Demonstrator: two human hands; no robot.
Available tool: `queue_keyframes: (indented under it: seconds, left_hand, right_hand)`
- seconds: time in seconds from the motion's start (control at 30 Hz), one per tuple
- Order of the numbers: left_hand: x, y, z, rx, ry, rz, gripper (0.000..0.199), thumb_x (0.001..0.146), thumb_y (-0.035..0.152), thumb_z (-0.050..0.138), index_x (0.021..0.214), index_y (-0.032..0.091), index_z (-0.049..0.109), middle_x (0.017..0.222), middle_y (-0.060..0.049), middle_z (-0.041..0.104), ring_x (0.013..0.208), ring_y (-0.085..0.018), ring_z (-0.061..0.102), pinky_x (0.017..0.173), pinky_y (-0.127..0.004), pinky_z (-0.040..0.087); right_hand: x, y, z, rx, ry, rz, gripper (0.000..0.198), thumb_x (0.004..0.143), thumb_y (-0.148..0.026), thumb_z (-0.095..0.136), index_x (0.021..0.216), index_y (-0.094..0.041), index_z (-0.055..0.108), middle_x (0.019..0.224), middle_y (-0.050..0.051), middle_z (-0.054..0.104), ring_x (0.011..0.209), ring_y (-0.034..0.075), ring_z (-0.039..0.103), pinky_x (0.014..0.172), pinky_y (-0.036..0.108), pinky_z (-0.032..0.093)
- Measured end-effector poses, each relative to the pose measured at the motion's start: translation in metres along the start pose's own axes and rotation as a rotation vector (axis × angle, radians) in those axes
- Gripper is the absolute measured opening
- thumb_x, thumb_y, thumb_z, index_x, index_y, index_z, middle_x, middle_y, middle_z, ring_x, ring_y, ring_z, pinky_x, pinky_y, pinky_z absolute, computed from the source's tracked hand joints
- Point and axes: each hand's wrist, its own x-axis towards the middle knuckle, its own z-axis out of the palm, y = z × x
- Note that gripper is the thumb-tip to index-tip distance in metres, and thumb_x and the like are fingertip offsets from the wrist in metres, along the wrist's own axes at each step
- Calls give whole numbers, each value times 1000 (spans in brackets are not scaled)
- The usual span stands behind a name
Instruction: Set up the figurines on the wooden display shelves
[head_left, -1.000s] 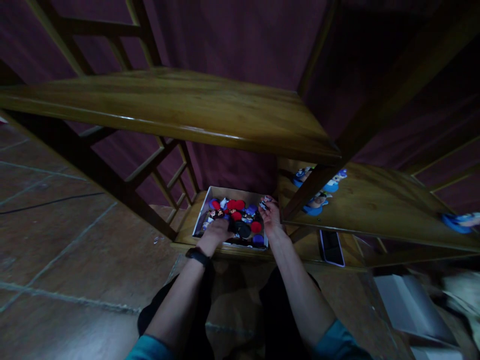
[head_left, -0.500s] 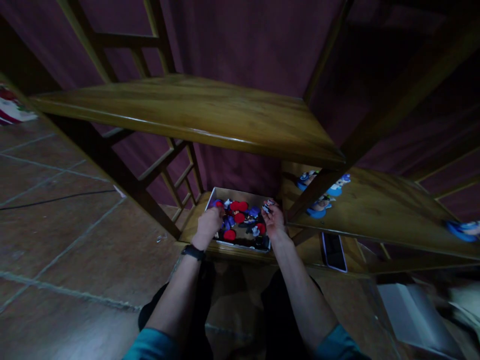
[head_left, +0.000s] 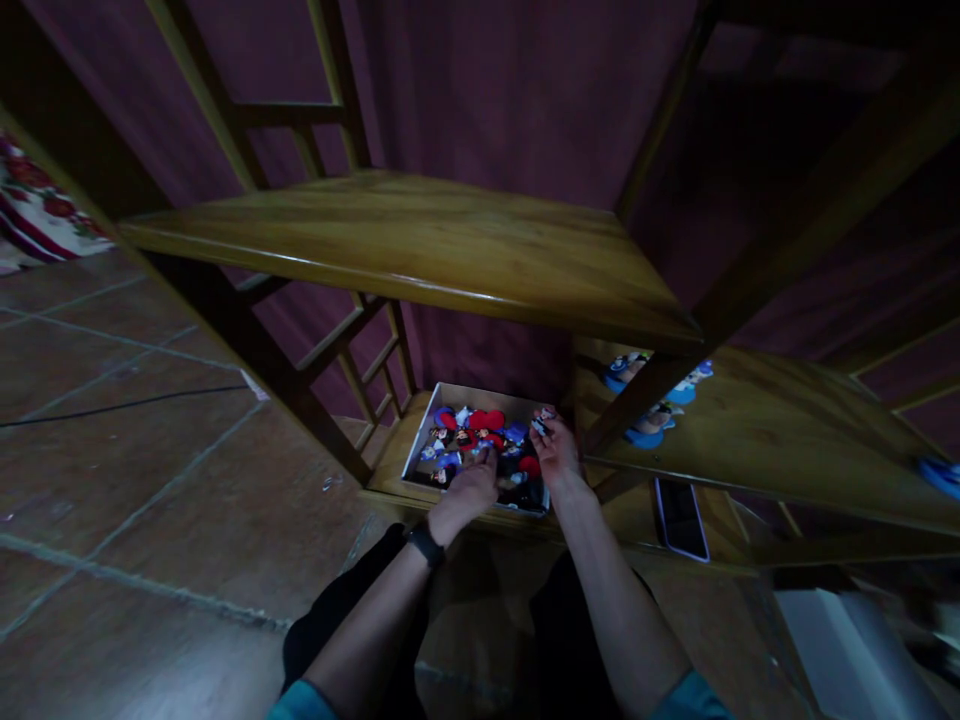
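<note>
A shallow cardboard box [head_left: 495, 397] sits on the low wooden shelf, holding several small painted figurines [head_left: 486, 420] with red, blue and dark parts. Over the box's front middle is my left hand [head_left: 474, 486], its fingers stretched down among the figurines. Whether they touch one is hard to see. At the box's right side, my right hand [head_left: 559, 452] pinches a small black-and-white figurine [head_left: 543, 420] raised above the others. A dark watch [head_left: 425, 546] is on my left wrist.
A wooden shelf board [head_left: 420, 235] overhangs the box. To the right, several blue-based figurines [head_left: 646, 425] stand on another shelf [head_left: 757, 430], with a phone [head_left: 681, 518] lying below. A shelf post [head_left: 649, 385] rises between them. A cable [head_left: 127, 405] crosses the tiled floor.
My left hand has moved from the box's left side to its front middle, and its fingers have straightened. The right hand keeps its figurine at the right side. The view has shifted slightly.
</note>
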Motion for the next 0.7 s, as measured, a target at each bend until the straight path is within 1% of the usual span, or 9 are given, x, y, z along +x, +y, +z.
queue_keyframes:
  seconds: [0.07,0.1,0.2,0.27,0.33,0.43,0.57,0.63,0.7]
  left_hand:
    - [1,6,0,-51,2,16,40,82,19,42,119,22,57,115,-10,64,107,-21,58,89,-31,45]
    - [3,7,-3,-57,17,10,37,83,18,40,114,24,60,109,-8,66,103,-20,60,86,-31,46]
    - [15,-4,-18,-33,119,-77,39,83,14,36,114,19,59,105,-12,66,101,-23,61,85,-35,45]
    - [25,-18,-28,-23,194,-157,41,83,12,36,118,15,55,107,-15,64,103,-23,60,88,-33,44]
    - [34,-32,-32,-11,310,-241,46,81,10,38,125,15,50,114,-15,61,108,-22,57,91,-32,42]
    - [43,-45,-27,46,436,-261,51,82,17,41,133,18,43,135,-13,47,126,-26,40,102,-41,32]
    - [46,-41,-15,46,404,-236,52,84,35,44,135,26,42,147,-6,33,136,-34,18,104,-56,23]
    - [45,-37,-15,29,376,-241,47,84,38,44,130,28,49,147,-5,33,136,-36,16,103,-58,24]
    - [42,-33,-19,19,324,-209,38,84,36,44,118,26,60,142,-6,41,134,-35,21,103,-54,26]
  right_hand:
    - [1,0,0,-5,8,7,21,66,-15,58,83,-25,64,89,-2,71,88,15,65,72,28,54]
    - [1,0,0,-10,16,10,21,66,-15,58,83,-25,64,89,-1,71,88,16,65,72,28,55]
    - [2,0,1,-34,47,14,18,65,-15,59,80,-25,64,88,-1,71,89,17,66,71,29,55]
    - [2,0,1,-36,58,24,17,65,-15,60,79,-25,63,87,-2,71,89,16,66,70,28,56]
    - [2,1,1,-10,59,39,16,64,-15,61,77,-24,63,87,-2,71,88,15,66,69,26,55]
    - [1,0,2,40,66,67,17,63,-13,62,76,-24,63,86,-2,71,87,14,66,66,22,55]
    - [1,-1,3,62,90,113,18,63,-11,63,76,-24,65,82,-2,72,85,13,66,65,22,55]
    - [0,-1,3,60,91,119,18,63,-11,63,76,-24,65,82,-3,72,84,14,66,65,22,55]
    - [0,-2,2,64,94,123,18,63,-11,63,75,-24,65,81,-3,72,84,13,66,65,22,55]
